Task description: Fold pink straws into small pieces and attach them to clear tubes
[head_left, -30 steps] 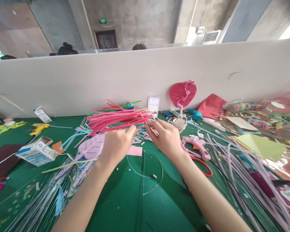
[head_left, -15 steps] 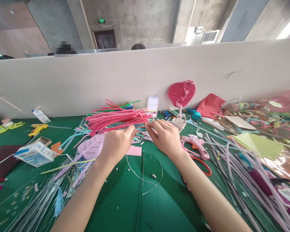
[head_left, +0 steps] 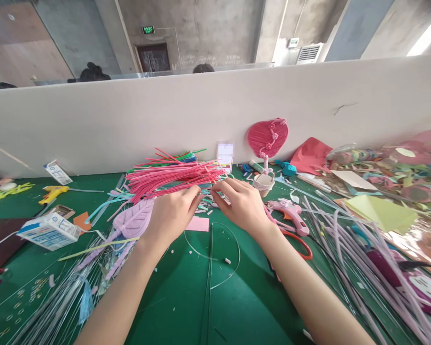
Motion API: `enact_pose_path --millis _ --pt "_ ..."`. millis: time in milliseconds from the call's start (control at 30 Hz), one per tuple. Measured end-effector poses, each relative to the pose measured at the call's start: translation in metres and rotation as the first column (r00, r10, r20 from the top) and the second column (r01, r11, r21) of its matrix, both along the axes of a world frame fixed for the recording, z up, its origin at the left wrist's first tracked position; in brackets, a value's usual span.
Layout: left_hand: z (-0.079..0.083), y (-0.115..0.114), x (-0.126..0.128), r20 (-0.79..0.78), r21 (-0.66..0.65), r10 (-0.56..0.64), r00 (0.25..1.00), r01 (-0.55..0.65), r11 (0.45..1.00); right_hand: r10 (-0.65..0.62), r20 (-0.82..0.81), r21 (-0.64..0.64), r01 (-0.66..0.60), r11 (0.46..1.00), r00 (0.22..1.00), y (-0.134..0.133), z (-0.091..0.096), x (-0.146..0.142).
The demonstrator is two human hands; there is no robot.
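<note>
Both hands are raised over the green table, close together in front of a bundle of pink and red pipe cleaners. My left hand has its thumb and forefinger pressed together. Facing it, my right hand also pinches with bent fingers. Whatever lies between the fingertips is too thin to make out. Below the hands, a thin curved wire forms an arc beside long straight wires. A pink paper rectangle lies just under the left fingertips.
Left are a lilac leaf shape, a yellow glue gun, a blue-and-white box and a wire bundle. Right are a pink glue gun, orange-handled scissors and lilac pipe cleaners. A white partition stands behind.
The hands stay pinched and almost in place, with the right one shifted slightly left. The left curve of thin wire below them reaches less far to the right. The whole view has shifted a little.
</note>
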State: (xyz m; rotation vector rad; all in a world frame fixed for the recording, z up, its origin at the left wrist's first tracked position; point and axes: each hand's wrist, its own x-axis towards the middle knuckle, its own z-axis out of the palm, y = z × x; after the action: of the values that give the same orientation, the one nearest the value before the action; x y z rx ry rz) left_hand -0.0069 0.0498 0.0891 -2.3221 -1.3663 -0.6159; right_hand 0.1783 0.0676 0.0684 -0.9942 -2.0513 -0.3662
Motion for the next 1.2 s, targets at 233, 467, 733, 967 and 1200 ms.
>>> enact_pose_path --millis 233,467,733,967,1200 --pt "-0.004 -0.001 0.001 -0.075 0.064 0.005 0.997 0.0 0.998 -0.02 0.064 -0.034 0.022 0.999 0.998 -0.004 0.0 -0.006" --pt "0.0 -0.005 0.004 -0.199 0.205 -0.049 0.979 0.09 0.975 -0.099 0.056 -0.064 0.102 0.993 0.994 -0.009 0.004 -0.009" --pt "0.001 -0.004 0.005 -0.199 0.285 -0.078 0.977 0.134 0.949 -0.084 0.005 -0.116 0.084 0.99 0.996 -0.013 0.005 -0.012" --pt "0.002 -0.006 0.004 -0.192 0.277 -0.076 0.978 0.128 0.952 -0.112 0.033 -0.079 0.114 0.99 0.993 -0.01 0.006 -0.008" --pt "0.0 -0.005 0.006 -0.177 0.272 -0.118 0.977 0.164 0.948 -0.074 0.018 -0.12 0.076 0.99 0.997 -0.01 0.008 -0.005"
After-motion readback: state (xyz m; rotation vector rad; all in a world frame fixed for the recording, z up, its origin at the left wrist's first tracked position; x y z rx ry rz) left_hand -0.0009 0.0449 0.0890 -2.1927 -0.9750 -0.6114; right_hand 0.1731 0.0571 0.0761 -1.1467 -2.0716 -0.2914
